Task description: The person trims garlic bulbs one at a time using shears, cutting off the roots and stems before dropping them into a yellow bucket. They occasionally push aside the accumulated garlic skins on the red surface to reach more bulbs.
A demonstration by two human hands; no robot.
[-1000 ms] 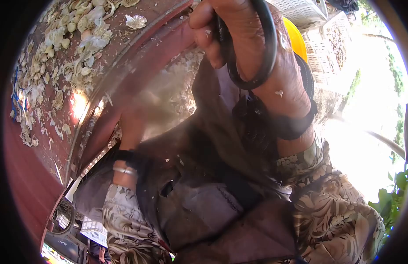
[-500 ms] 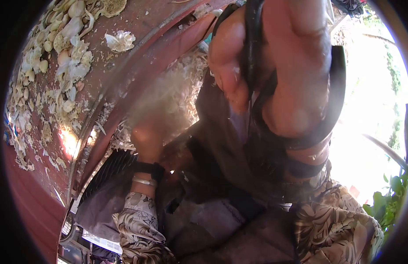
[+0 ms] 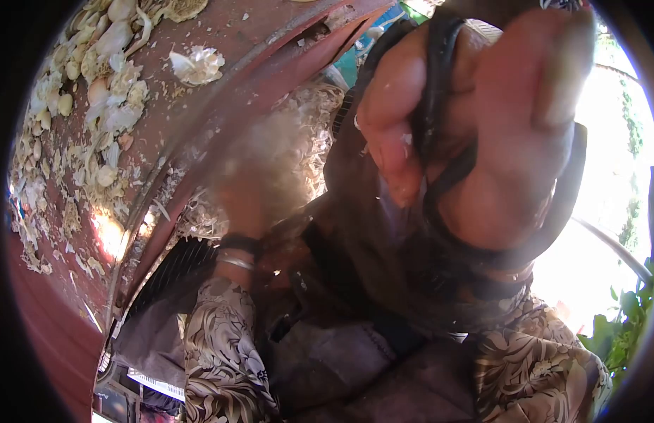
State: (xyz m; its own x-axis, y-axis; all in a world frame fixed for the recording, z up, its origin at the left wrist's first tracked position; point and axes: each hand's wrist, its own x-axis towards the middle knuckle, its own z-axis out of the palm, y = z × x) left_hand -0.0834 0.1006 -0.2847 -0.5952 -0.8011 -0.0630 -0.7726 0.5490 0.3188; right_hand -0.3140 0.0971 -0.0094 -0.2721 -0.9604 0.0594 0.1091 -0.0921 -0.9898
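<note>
Close to the camera, my right hand [image 3: 496, 134] is closed round the black loop handles [image 3: 440, 84] of what look like scissors; the blades are hidden. My left hand [image 3: 253, 169], smeared by motion, hovers over a heap of dry pale garlic trimmings [image 3: 316, 116] beside the table's edge. Its fingers are lost in the blur. A dark band and a pale bangle [image 3: 235, 261] circle the left wrist. Brown cloth [image 3: 362, 211] covers my lap below both hands.
Garlic bulbs, cloves and peelings [image 3: 105, 99] are spread over the reddish-brown table [image 3: 154, 106] at the left. One flaky garlic piece [image 3: 199, 66] lies apart. A black slatted crate [image 3: 179, 271] stands under the table edge. Green leaves [image 3: 623, 321] show at the right.
My right hand has shifted right and slightly down with the black handles, uncovering more of the table's far end. My left hand stays over the trimmings, still blurred, moved slightly up and right.
</note>
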